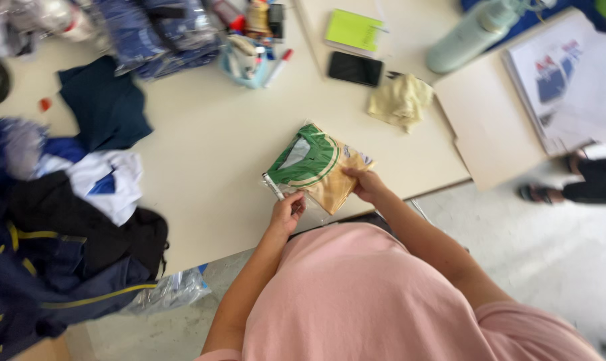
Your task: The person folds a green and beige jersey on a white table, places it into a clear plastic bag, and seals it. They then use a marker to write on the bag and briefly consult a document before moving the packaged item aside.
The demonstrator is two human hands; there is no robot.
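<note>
Both hands pinch the bagged green-and-yellow garment (314, 167): left hand (287, 212) at its near corner, right hand (366, 184) on its right edge; long axis diagonal.

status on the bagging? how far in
Done: a folded green and yellow shirt already sits inside its clear bag. In hand: the left hand pinches the bag's open edge while the right hand steadies the shirt. Left: a pile of loose dark clothes lies unbagged at the table's edge.

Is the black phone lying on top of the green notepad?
No. The phone lies flat on the table, just below the green notepad and beside it, not on it.
</note>
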